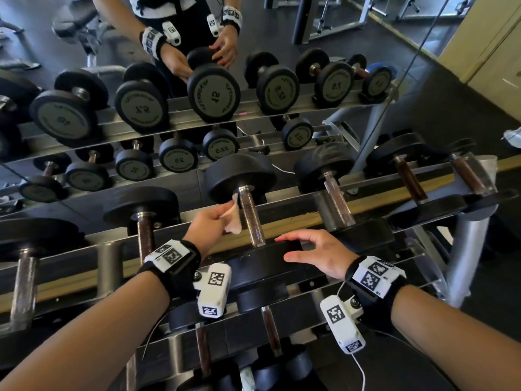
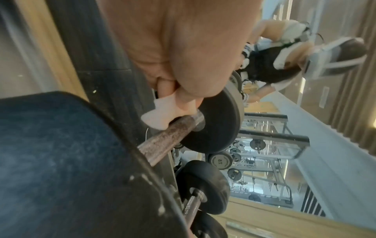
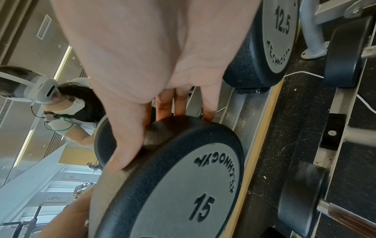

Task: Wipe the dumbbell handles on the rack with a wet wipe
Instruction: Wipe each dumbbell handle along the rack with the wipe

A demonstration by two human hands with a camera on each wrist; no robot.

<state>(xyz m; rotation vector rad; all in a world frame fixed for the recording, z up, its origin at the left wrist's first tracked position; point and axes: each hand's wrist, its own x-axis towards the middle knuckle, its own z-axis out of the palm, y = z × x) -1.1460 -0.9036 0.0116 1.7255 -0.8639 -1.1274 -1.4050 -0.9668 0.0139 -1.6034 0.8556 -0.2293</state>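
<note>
Both hands busy — left hand (image 1: 209, 223) pinches wet wipe (image 1: 233, 218) seemingly against handle (image 1: 251, 218), right hand (image 1: 313, 253) spread open.

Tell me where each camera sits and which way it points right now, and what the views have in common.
Head: above the rack, looking down; shows both forearms, the left hand pinching the wet wipe, the right hand on the 15 dumbbell.
Left wrist: along the fingers to the wipe at the handle.
Right wrist: along the fingers resting on the "15" head.
Shared: the 15 dumbbell; the mirror.
</note>
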